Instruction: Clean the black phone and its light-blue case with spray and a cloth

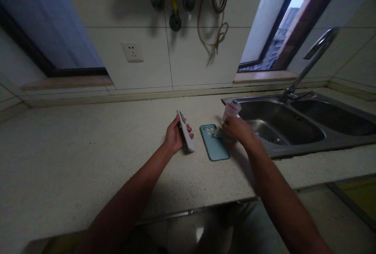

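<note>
My left hand [175, 136] is closed round a white phone [185, 131], holding it on edge above the speckled countertop [88, 148]. A teal phone case [214, 142] lies flat on the counter just right of it, camera cut-outs at its far end. My right hand [237, 128] rests at the case's far right corner, fingers pinched on a small pale wipe or cloth [219, 132] that touches the case. A small clear container with a red-and-white label [231, 109] stands right behind that hand, by the sink's corner.
A double stainless sink [293, 126] with a curved tap [311, 60] fills the right side. The tiled wall behind has a socket [132, 51] and hanging hoses and a cord [217, 22]. Windows sit at left and right. The counter's front edge runs close to my body.
</note>
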A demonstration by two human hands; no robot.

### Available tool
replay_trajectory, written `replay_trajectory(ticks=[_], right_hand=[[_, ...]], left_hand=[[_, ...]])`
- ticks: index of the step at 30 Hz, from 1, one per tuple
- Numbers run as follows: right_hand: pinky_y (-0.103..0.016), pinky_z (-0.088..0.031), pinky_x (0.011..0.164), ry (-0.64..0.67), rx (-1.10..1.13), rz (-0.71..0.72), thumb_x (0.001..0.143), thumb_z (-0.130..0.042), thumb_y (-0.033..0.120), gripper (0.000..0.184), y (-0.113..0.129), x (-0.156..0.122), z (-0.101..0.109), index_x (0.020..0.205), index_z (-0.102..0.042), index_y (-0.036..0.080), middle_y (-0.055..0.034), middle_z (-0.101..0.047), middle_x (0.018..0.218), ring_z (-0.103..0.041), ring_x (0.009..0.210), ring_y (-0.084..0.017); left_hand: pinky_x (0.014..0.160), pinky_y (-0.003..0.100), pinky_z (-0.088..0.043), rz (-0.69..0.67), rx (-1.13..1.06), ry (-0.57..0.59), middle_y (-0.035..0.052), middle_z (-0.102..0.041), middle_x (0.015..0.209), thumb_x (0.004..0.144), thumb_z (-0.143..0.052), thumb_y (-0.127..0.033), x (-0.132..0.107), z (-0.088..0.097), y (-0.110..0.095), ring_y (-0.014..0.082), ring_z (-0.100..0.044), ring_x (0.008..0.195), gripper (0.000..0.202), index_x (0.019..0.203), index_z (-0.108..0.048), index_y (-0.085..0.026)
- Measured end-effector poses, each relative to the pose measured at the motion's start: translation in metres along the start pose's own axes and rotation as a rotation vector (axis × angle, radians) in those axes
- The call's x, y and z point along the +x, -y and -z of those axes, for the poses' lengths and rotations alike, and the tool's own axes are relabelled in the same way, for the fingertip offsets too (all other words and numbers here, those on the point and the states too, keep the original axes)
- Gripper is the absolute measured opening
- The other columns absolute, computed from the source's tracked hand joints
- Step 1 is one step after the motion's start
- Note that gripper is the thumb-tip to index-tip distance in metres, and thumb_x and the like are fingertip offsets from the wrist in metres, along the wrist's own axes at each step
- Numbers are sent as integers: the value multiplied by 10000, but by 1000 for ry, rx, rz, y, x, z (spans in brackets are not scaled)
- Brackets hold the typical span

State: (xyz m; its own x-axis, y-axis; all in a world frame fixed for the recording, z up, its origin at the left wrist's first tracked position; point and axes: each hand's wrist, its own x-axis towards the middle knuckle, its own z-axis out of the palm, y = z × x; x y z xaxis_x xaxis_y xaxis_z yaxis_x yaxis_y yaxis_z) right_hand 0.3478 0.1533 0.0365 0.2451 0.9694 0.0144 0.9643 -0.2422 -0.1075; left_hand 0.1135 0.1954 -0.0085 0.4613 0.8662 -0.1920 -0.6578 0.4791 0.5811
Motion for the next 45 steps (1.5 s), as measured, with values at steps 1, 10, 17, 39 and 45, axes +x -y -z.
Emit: replay_trajectory(ticks=[1, 10, 17, 39, 45], right_hand=[[-358, -496, 697, 2, 5, 11, 894, -467, 287, 335, 2, -1, 1, 995, -752, 142, -209, -735, 998, -709, 909, -315], [-331, -487, 704, -151, 74, 8, 957, -432, 407, 405, 18, -22, 18, 929, -764, 177, -161, -747, 925, -705, 898, -290], [-326, -487, 637, 247, 40, 72, 849, -607, 287, 193, 13, -23, 14, 891, -745, 160, -116, -713, 690, -700, 657, -241], [-287, -497, 723, 99, 639, 309, 782, -599, 91, 448, 39, -10, -44, 1227, -590, 140, -107, -741, 966, -680, 807, -201], [-427, -514, 944, 21, 911, 331, 746, -594, 89, 821, 45, -8, -59, 1522, -340, 170, -169, -654, 1308, -643, 1142, -280]], left_hand=[[523, 274, -472, 0, -2, -22, 16, -584, 651, 872, -621, -532, 1, 0, 1, 144, -571, 540, 366, 883, -592, -167], [614, 279, -509, -98, 149, -179, 16, -626, 606, 745, -802, -494, 8, 5, 7, 169, -629, 562, 403, 914, -655, -160], [693, 328, -546, -156, 255, -315, 94, -718, 771, 635, -878, -474, 10, 11, 8, 211, -678, 689, 456, 867, -679, -136], [601, 255, -428, -483, 704, -415, 3, -638, 708, 586, -767, -387, 11, 16, -4, 153, -580, 642, 365, 840, -630, -164], [600, 248, -407, -553, 822, -465, 0, -631, 691, 628, -738, -365, 10, 16, -3, 139, -557, 631, 254, 754, -667, -157]])
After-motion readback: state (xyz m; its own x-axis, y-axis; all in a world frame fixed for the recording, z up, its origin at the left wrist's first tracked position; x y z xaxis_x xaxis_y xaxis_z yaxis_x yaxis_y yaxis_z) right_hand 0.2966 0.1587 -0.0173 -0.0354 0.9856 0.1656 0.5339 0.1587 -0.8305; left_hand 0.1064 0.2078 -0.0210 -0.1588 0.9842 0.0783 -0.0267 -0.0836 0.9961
